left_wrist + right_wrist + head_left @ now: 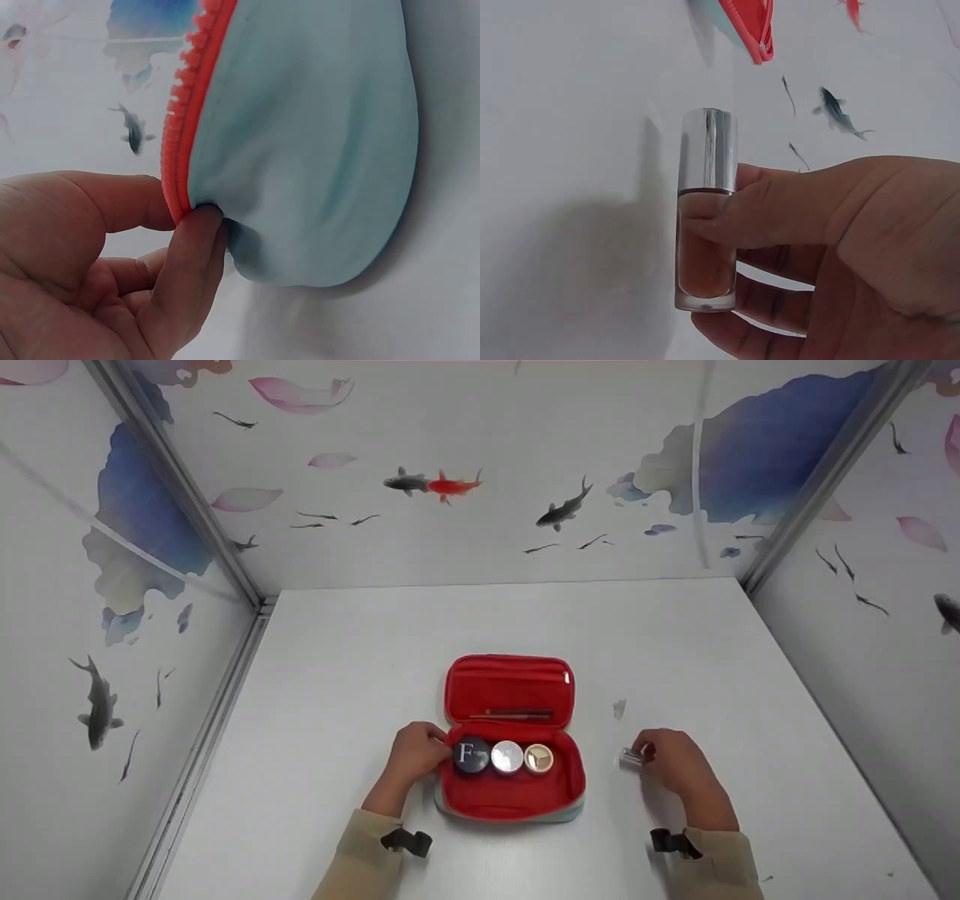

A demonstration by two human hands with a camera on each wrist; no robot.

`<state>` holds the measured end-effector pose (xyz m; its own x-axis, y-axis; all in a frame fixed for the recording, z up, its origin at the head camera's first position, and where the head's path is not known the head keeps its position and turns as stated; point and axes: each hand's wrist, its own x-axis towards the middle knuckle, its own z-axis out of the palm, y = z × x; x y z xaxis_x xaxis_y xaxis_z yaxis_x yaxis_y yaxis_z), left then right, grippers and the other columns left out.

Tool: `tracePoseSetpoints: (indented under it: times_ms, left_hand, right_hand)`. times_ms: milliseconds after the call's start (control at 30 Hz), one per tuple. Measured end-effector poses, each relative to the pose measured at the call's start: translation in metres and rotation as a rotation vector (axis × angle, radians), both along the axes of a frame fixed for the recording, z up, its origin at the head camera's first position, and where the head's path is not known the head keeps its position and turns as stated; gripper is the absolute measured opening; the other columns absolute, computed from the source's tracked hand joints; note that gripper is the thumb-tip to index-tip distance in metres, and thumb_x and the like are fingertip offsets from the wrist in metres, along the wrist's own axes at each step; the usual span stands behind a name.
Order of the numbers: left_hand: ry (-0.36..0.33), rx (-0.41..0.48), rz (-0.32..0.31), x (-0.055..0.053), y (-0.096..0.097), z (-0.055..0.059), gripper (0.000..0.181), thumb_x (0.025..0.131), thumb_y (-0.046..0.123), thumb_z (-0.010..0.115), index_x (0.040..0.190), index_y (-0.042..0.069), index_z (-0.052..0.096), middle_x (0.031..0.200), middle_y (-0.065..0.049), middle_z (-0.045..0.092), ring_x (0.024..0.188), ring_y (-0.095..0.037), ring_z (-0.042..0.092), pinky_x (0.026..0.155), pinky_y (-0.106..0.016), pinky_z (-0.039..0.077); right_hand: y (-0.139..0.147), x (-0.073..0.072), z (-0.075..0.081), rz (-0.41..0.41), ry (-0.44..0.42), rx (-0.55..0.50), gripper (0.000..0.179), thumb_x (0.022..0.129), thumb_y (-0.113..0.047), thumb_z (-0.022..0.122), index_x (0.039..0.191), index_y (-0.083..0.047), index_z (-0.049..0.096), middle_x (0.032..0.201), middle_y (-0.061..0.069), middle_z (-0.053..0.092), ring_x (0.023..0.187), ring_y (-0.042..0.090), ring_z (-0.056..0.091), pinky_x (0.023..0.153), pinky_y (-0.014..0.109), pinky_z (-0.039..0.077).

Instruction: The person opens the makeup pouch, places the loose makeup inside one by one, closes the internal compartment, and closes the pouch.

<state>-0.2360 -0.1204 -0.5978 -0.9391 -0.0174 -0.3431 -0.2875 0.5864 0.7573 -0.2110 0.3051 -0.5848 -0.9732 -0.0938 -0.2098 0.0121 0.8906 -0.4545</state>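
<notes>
A makeup bag, pale blue-green outside with a red lining and red zip, lies unzipped with its lid folded back. My left hand pinches its left rim; in the left wrist view the thumb and fingers grip the red zip edge. Inside sit a dark round jar marked F, a silver-lidded jar and a cream-coloured round compact. To the right of the bag my right hand holds a small glass bottle with a silver cap and brownish liquid, above the white table.
Thin brush-like sticks lie against the bag's open lid. A small greyish mark shows on the white table right of the bag. White panels painted with fish and petals stand behind and at both sides.
</notes>
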Motion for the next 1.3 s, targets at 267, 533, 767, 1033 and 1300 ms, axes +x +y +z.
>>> tracePoseSetpoints:
  times_ms: [267, 533, 767, 1033, 1300]
  left_hand:
    - [0.014, 0.008, -0.011, 0.001, 0.0, -0.001, 0.022, 0.086, 0.011, 0.072, 0.106, 0.004, 0.073, 0.092, -0.009, 0.071, 0.077, -0.019, 0.066, 0.064, -0.028, 0.055]
    - [0.028, 0.005, -0.002, 0.0, -0.002, -0.002, 0.022, 0.084, 0.01, 0.073, 0.105, 0.003, 0.074, 0.09, -0.009, 0.072, 0.075, -0.018, 0.065, 0.062, -0.027, 0.053]
    - [0.039, 0.012, -0.015, 0.002, -0.002, -0.002, 0.022, 0.085, 0.009, 0.073, 0.106, 0.002, 0.073, 0.091, -0.01, 0.071, 0.075, -0.019, 0.065, 0.063, -0.028, 0.054]
    - [0.042, 0.006, -0.028, 0.003, -0.001, -0.003, 0.022, 0.087, 0.011, 0.071, 0.107, 0.004, 0.073, 0.092, -0.009, 0.072, 0.075, -0.018, 0.065, 0.063, -0.028, 0.054]
    - [0.041, 0.006, -0.029, 0.003, -0.002, -0.004, 0.022, 0.087, 0.012, 0.071, 0.108, 0.004, 0.073, 0.093, -0.009, 0.072, 0.075, -0.018, 0.065, 0.063, -0.029, 0.054]
  right_hand:
    - [-0.031, 0.0, 0.015, 0.017, 0.005, -0.038, 0.022, 0.091, 0.003, 0.074, 0.108, -0.011, 0.078, 0.102, 0.007, 0.073, 0.093, 0.023, 0.063, 0.088, 0.048, 0.06]
    - [-0.077, -0.004, 0.023, 0.077, 0.056, -0.072, 0.022, 0.09, 0.001, 0.078, 0.105, -0.015, 0.079, 0.097, 0.002, 0.072, 0.089, 0.018, 0.064, 0.081, 0.04, 0.062]
    - [-0.119, -0.001, 0.02, 0.147, 0.131, -0.093, 0.021, 0.088, -0.002, 0.083, 0.102, -0.017, 0.079, 0.093, -0.002, 0.07, 0.087, 0.014, 0.062, 0.082, 0.038, 0.061]
    - [-0.162, 0.012, 0.016, 0.278, 0.228, -0.051, 0.02, 0.086, -0.008, 0.086, 0.102, -0.019, 0.079, 0.095, -0.002, 0.073, 0.088, 0.014, 0.064, 0.084, 0.038, 0.061]
    - [-0.193, 0.017, 0.006, 0.349, 0.22, -0.023, 0.027, 0.084, -0.013, 0.087, 0.109, -0.02, 0.079, 0.095, -0.003, 0.074, 0.087, 0.013, 0.066, 0.084, 0.037, 0.062]
